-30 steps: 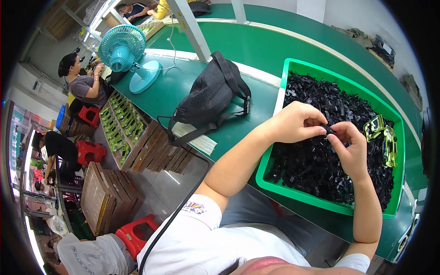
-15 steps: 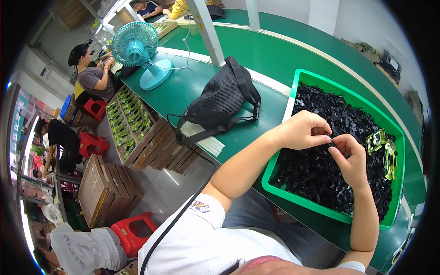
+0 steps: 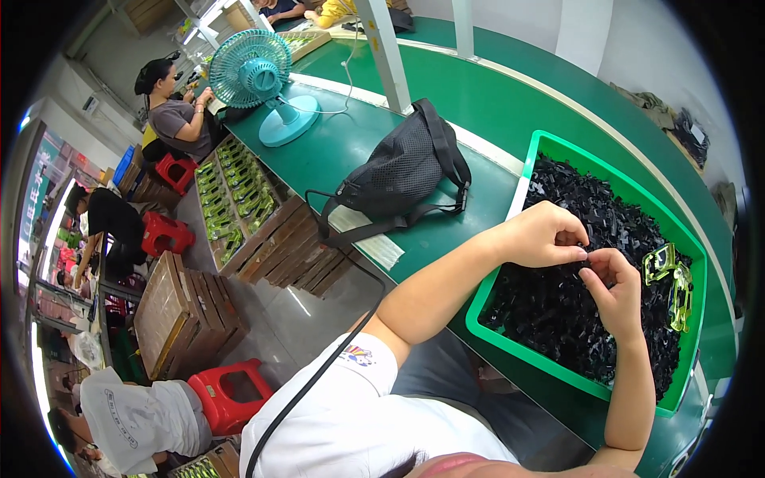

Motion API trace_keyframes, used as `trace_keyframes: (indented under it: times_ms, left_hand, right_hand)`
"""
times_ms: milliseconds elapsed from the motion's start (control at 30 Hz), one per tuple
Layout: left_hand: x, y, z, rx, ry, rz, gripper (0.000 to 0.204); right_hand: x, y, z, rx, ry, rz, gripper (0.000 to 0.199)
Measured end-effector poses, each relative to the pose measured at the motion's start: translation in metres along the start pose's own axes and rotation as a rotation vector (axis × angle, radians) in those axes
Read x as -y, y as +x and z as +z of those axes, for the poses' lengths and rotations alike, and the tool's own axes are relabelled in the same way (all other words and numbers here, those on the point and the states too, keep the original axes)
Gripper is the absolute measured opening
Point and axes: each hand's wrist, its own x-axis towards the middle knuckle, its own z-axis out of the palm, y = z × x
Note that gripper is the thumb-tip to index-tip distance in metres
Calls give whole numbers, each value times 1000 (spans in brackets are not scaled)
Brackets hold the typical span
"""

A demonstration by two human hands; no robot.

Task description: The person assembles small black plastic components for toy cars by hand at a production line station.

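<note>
My left hand [image 3: 546, 237] and my right hand [image 3: 615, 293] meet over a green plastic tray [image 3: 540, 368]. Thumb and fingers of each hand are pinched, the fingertips close together. A tiny dark bit shows between them, too small and too much like the background to name. Below lies a deep heap of small black plastic pieces [image 3: 550, 323], filling most of the tray. Clear yellow-green plastic parts [image 3: 679, 299] rest on the heap at the tray's right side, near my right hand.
Left of the tray, a black mesh bag [image 3: 402, 171] lies on the green table [image 3: 358, 143] near a teal fan [image 3: 288, 119]. Wooden crates [image 3: 275, 243] holding green parts are stacked beside the table. Red stools [image 3: 227, 394] and several seated people [image 3: 179, 119] are further left.
The view has shifted, so the bag, fan and tray appear further right and mostly lower. Both hands stay pinched together over the heap.
</note>
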Motion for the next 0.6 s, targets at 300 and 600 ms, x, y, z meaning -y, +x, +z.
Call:
trace_keyframes:
  times_ms: [300, 600]
  left_hand:
    - [-2, -1, 0, 5, -18, -32, 23]
    - [0, -1, -1, 24, -27, -41, 22]
  right_hand:
    - [3, 1, 0, -2, -20, 7, 16]
    - [3, 0, 0, -14, -20, -2, 16]
